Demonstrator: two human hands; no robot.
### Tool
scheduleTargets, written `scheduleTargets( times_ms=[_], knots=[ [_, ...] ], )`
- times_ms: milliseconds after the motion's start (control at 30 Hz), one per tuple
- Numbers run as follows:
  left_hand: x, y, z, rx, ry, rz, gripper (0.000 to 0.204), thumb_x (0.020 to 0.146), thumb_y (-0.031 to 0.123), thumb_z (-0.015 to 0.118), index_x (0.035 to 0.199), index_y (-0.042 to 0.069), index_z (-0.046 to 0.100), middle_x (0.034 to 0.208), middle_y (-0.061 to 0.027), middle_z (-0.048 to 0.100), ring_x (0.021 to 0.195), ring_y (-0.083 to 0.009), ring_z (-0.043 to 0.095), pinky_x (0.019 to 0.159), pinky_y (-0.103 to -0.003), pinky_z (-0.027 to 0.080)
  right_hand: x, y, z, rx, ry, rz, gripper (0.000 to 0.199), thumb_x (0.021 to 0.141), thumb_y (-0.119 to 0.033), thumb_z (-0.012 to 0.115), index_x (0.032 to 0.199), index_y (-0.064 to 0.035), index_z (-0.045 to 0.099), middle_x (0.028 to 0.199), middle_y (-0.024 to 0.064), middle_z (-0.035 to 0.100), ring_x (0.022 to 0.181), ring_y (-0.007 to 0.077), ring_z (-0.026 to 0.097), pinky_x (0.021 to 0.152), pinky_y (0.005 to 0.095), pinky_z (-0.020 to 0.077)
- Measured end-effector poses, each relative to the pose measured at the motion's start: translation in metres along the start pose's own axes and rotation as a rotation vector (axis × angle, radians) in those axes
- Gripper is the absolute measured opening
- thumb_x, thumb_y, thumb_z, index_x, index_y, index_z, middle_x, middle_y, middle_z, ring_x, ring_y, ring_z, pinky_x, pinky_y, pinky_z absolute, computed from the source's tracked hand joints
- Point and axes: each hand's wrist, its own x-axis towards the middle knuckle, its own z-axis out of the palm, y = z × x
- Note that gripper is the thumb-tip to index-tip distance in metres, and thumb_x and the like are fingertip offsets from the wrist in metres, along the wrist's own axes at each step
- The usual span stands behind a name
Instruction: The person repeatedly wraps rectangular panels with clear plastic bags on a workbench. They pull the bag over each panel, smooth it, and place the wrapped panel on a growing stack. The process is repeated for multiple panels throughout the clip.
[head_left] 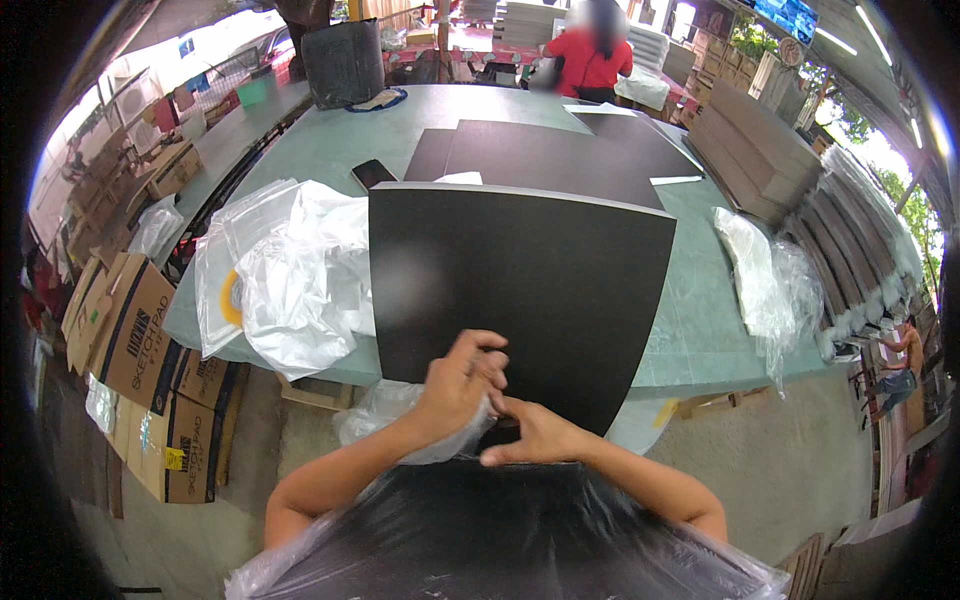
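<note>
Black board [520, 290] on green table [700, 330], near edge under left hand [462, 385]

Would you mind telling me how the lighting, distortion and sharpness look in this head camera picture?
In the head view, daylight is blown out at the upper left and right rim; the fisheye bends the edges of the black board and green table; a soft sheen lies on the board's left part; the left hand and right hand are slightly soft; the far person's head is blurred.

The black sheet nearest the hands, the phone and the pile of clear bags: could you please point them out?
Black sheet [520, 290]: head view, middle of its face.
Phone [373, 173]: head view, its dark screen.
Clear bags [290, 280]: head view, middle of the crumpled pile.
</note>
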Motion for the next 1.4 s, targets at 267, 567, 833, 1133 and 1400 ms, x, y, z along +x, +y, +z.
scheduleTargets(
  times_ms=[267,567,833,1133,1400],
  knots=[
    [0.03,0.032,-0.093,0.328,0.375,-0.022,0.016,0.078,0.017,0.053,0.089,0.005,0.054,0.067,-0.0007,0.049,0.058,-0.0068,0.047,0.051,-0.023,0.04,-0.029,0.006,-0.018,0.041,-0.213,0.122,0.024,0.073,-0.019,0.063,0.091,-0.0032,0.058,0.079,0.0043,0.061,0.072,0.0118,0.055,0.067,0.0274,0.0435],
    [-0.009,-0.012,-0.026,0.394,-0.278,-0.109,0.027,0.076,0.026,0.058,0.087,0.002,0.056,0.075,-0.0107,0.059,0.07,-0.0187,0.056,0.065,-0.032,0.043,-0.001,-0.009,-0.014,0.507,0.406,0.252,0.032,0.067,-0.019,0.071,0.087,0.0002,0.055,0.073,0.0044,0.057,0.063,0.0103,0.053,0.058,0.0234,0.0436],
    [-0.002,-0.01,-0.069,0.113,-0.092,-0.282,0.04,0.087,0.036,0.041,0.092,0.0,0.056,0.087,-0.0035,0.058,0.08,-0.0075,0.049,0.074,-0.023,0.039,-0.042,0.028,-0.045,0.537,-0.103,0.314,0.056,0.068,-0.027,0.068,0.111,-0.0008,0.045,0.101,0.0117,0.052,0.094,0.0171,0.048,0.085,0.03,0.0357],
    [-0.018,-0.026,-0.074,-0.325,-0.214,-0.517,0.047,0.08,0.042,0.05,0.098,-0.002,0.053,0.087,-0.007,0.058,0.079,-0.0158,0.056,0.072,-0.029,0.045,-0.011,0.012,-0.042,0.892,0.316,-0.031,0.032,0.076,-0.02,0.06,0.1,-0.0033,0.049,0.087,0.0077,0.057,0.086,0.0185,0.053,0.079,0.0324,0.0405],
    [-0.02,-0.042,-0.087,-0.248,-0.135,-0.503,0.032,0.085,0.027,0.045,0.097,-0.002,0.054,0.088,-0.008,0.058,0.075,-0.0135,0.055,0.067,-0.025,0.044,-0.026,0.003,-0.043,0.812,0.163,0.359,0.022,0.077,-0.021,0.06,0.08,-0.0003,0.056,0.077,0.006,0.058,0.071,0.0116,0.055,0.065,0.0239,0.0443]
  ],
)
